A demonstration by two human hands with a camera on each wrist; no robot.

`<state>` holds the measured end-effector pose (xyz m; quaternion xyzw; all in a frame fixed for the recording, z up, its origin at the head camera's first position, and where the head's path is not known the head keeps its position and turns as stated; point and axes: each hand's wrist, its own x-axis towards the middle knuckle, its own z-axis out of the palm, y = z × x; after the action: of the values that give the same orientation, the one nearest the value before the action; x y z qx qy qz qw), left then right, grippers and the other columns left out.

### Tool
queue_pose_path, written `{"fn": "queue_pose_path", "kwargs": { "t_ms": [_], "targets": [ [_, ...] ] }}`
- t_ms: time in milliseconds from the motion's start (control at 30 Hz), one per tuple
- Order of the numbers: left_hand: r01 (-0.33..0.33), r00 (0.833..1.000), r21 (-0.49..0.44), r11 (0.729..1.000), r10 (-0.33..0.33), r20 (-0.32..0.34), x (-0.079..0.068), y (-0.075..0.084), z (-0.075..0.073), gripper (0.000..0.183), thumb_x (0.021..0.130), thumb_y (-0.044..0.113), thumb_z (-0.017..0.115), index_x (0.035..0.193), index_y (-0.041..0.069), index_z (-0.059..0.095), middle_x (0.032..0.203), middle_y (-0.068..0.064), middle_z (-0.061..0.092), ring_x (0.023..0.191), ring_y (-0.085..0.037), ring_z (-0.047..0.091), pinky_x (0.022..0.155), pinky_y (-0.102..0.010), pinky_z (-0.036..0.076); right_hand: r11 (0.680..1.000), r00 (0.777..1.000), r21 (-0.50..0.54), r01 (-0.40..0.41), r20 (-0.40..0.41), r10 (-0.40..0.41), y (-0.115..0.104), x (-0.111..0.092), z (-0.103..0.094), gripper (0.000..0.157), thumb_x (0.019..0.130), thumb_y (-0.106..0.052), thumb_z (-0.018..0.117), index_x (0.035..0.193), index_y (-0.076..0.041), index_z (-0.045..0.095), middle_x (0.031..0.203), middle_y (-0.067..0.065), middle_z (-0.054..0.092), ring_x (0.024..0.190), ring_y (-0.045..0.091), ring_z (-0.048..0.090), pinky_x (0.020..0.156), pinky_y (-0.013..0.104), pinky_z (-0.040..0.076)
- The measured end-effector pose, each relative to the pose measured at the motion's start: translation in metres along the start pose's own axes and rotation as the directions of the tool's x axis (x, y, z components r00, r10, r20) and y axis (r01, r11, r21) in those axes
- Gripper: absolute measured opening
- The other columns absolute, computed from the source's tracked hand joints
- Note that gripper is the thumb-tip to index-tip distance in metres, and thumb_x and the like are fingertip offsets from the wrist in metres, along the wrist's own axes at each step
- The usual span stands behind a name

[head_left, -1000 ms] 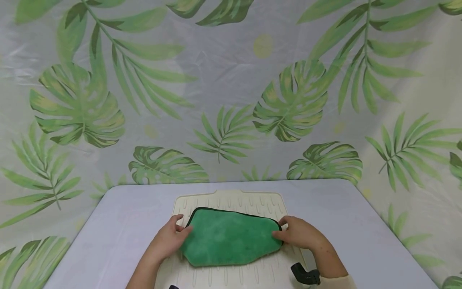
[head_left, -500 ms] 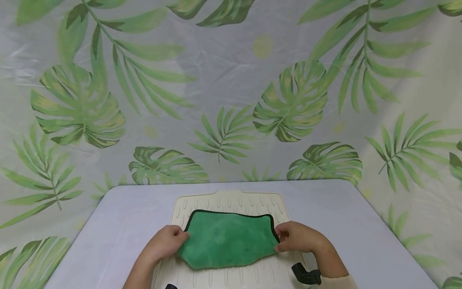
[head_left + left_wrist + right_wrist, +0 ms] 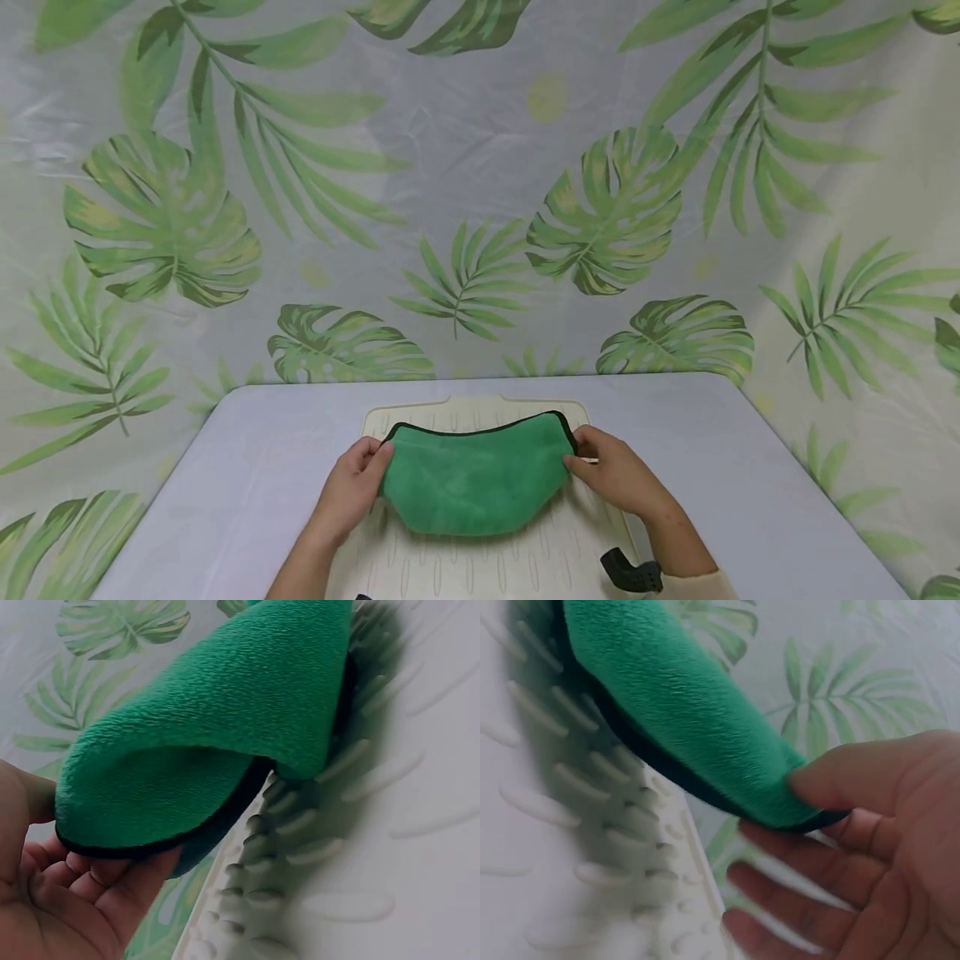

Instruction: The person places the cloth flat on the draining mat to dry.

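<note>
A green plush cloth (image 3: 472, 479) with a dark edging hangs between both hands, sagging in the middle, above a cream ribbed board. My left hand (image 3: 354, 485) pinches its left end, thumb on the near face. In the left wrist view the cloth (image 3: 217, 690) curls over, and the fingers (image 3: 112, 892) lie behind its dark edge. On the other side my right hand (image 3: 613, 471) pinches the right end. The right wrist view has the thumb (image 3: 855, 776) on the plush face, with the other fingers under the edging and spread.
The cream washboard-like board (image 3: 420, 575) with raised ridges lies on a white table (image 3: 720, 467). Behind it hangs a leaf-patterned curtain (image 3: 480, 167). A black wrist-camera mount (image 3: 630, 572) sits at the right wrist.
Both hands have raised the cloth from low over the board. Its upper edge now sags in the middle, and a shadow shows beneath it.
</note>
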<state>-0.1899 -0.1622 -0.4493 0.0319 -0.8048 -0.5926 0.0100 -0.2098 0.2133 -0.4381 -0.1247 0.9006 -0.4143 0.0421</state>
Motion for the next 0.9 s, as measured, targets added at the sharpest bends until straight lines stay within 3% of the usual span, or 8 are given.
{"fn": "queue_pose_path", "kwargs": {
  "t_ms": [33, 100, 167, 267, 567, 767, 900],
  "targets": [
    [-0.003, 1.000, -0.014, 1.000, 0.003, 0.002, 0.0001, -0.0006, 0.0009, 0.031, 0.106, 0.034, 0.056, 0.101, 0.004, 0.061, 0.067, 0.004, 0.051, 0.059, -0.010, 0.047, 0.054, -0.025, 0.040, 1.000, 1.000, 0.019, 0.020, -0.010, -0.019, -0.0002, 0.0002, 0.0004, 0.012, 0.100, -0.023, 0.067, 0.103, -0.014, 0.060, 0.107, 0.001, 0.070, 0.106, 0.022, 0.069, 0.082, 0.037, 0.055],
    [-0.010, 1.000, -0.026, 1.000, 0.011, 0.003, 0.0005, -0.0014, 0.0024, 0.031, 0.106, 0.034, 0.056, 0.102, 0.003, 0.060, 0.068, 0.002, 0.053, 0.059, -0.010, 0.049, 0.054, -0.025, 0.042, 0.998, 0.999, 0.060, 0.035, -0.014, -0.034, -0.0009, 0.0009, 0.0008, 0.014, 0.101, -0.023, 0.066, 0.106, -0.012, 0.059, 0.096, 0.002, 0.066, 0.089, 0.016, 0.067, 0.075, 0.032, 0.054],
    [-0.010, 1.000, -0.022, 1.000, 0.010, 0.000, 0.0014, -0.0022, 0.0032, 0.030, 0.106, 0.033, 0.056, 0.101, 0.004, 0.061, 0.069, 0.001, 0.056, 0.060, -0.011, 0.052, 0.055, -0.025, 0.045, 0.995, 0.999, 0.086, 0.043, -0.010, -0.043, -0.0016, 0.0010, 0.0010, 0.017, 0.101, -0.024, 0.065, 0.107, -0.011, 0.056, 0.082, 0.001, 0.058, 0.069, 0.009, 0.055, 0.064, 0.026, 0.046],
    [0.001, 1.000, 0.003, 1.000, -0.001, -0.009, 0.0016, -0.0021, 0.0032, 0.028, 0.106, 0.032, 0.056, 0.100, 0.006, 0.062, 0.072, 0.000, 0.060, 0.064, -0.013, 0.056, 0.058, -0.026, 0.047, 0.995, 0.999, 0.086, 0.051, -0.013, -0.050, -0.0018, 0.0010, 0.0016, 0.018, 0.102, -0.025, 0.064, 0.108, -0.010, 0.055, 0.071, -0.001, 0.046, 0.054, 0.005, 0.036, 0.054, 0.024, 0.035],
    [0.055, 0.998, 0.077, 0.995, -0.056, 0.002, 0.0006, -0.0037, 0.0011, 0.028, 0.106, 0.032, 0.056, 0.098, 0.005, 0.062, 0.075, -0.002, 0.064, 0.065, -0.016, 0.058, 0.060, -0.029, 0.048, 0.999, 0.998, 0.037, 0.033, -0.056, -0.031, -0.0025, 0.0020, 0.0052, 0.016, 0.105, -0.024, 0.059, 0.113, -0.011, 0.056, 0.072, -0.002, 0.042, 0.053, 0.004, 0.032, 0.053, 0.022, 0.033],
    [0.060, 0.998, 0.247, 0.967, -0.049, -0.050, 0.0015, -0.0039, -0.0035, 0.030, 0.105, 0.035, 0.057, 0.097, 0.007, 0.064, 0.082, -0.005, 0.067, 0.070, -0.016, 0.057, 0.061, -0.030, 0.045, 0.999, 0.994, -0.022, 0.027, -0.103, -0.029, -0.0017, 0.0029, 0.0048, 0.016, 0.104, -0.022, 0.060, 0.114, -0.011, 0.057, 0.076, -0.001, 0.043, 0.054, 0.003, 0.030, 0.054, 0.023, 0.031],
    [0.078, 0.997, 0.261, 0.962, -0.076, -0.020, 0.0010, -0.0024, -0.0056, 0.034, 0.104, 0.037, 0.057, 0.087, 0.008, 0.065, 0.070, -0.002, 0.058, 0.065, -0.016, 0.051, 0.059, -0.030, 0.041, 1.000, 0.993, -0.028, 0.002, -0.116, -0.005, -0.0018, 0.0032, 0.0057, 0.019, 0.103, -0.023, 0.062, 0.117, -0.011, 0.060, 0.077, -0.001, 0.050, 0.055, 0.005, 0.038, 0.054, 0.023, 0.036]
  ]
}}
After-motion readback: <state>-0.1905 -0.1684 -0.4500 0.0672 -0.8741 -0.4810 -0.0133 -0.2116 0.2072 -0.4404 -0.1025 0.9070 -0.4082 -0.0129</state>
